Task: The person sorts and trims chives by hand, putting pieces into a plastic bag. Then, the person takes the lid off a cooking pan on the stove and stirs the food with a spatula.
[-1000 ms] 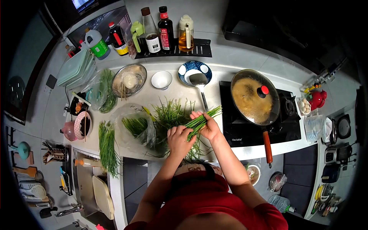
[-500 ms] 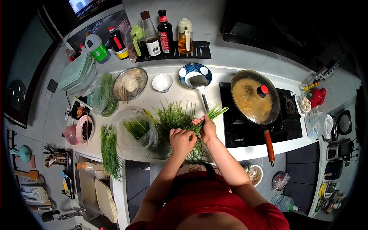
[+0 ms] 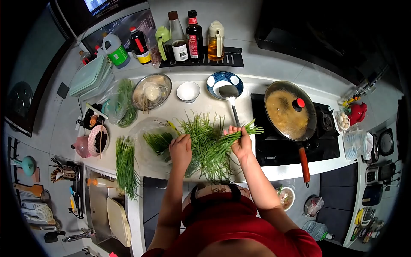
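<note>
Counter (image 3: pixel 195 109): right grip (image 3: pixel 241 143) holds greens (image 3: pixel 226 144) (long, thin).

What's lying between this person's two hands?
In the head view, a loose pile of greens lies on the counter between the left hand and the right hand, which holds a bunch.
</note>
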